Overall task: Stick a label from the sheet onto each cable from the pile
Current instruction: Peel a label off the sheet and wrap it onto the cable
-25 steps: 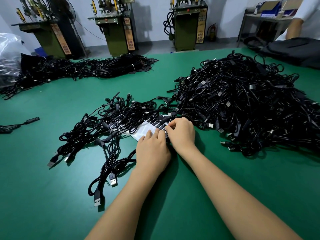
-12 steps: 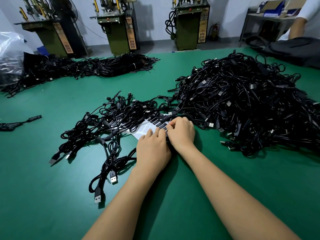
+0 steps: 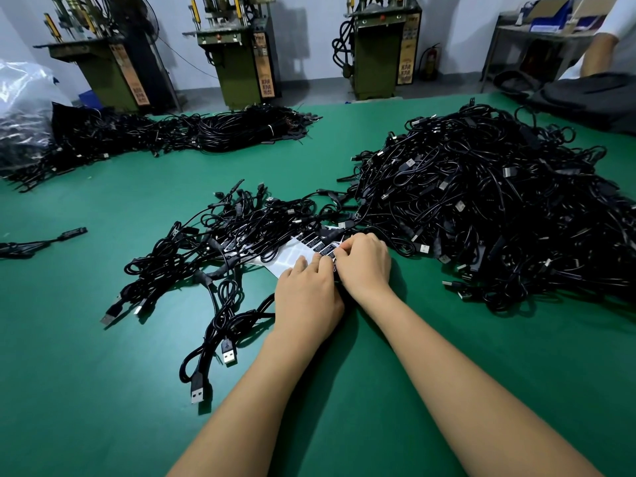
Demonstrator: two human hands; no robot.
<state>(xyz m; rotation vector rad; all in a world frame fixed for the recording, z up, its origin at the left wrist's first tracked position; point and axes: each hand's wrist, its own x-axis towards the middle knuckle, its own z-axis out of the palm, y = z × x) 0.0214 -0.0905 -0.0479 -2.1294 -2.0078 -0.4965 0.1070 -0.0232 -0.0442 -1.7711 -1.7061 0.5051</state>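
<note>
Still, both hands [image 3: 339, 275] unmoved, fingers [image 3: 347, 243] on label sheet [image 3: 292, 254]

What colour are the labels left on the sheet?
Black with white print, on a white label sheet whose peeled slots show pale. Only the head view shows them, just beyond the hands.

Both hands pressed together over a white label sheet [image 3: 292, 258] on green table [image 3: 103, 390]: left hand [image 3: 306, 301] flat on it, right hand [image 3: 364, 263] with fingers curled at a black label [image 3: 327, 250]. Large cable pile [image 3: 499, 215] just right, smaller tangle [image 3: 213, 249] left. Green machines [image 3: 237, 63] along the back wall.
</note>
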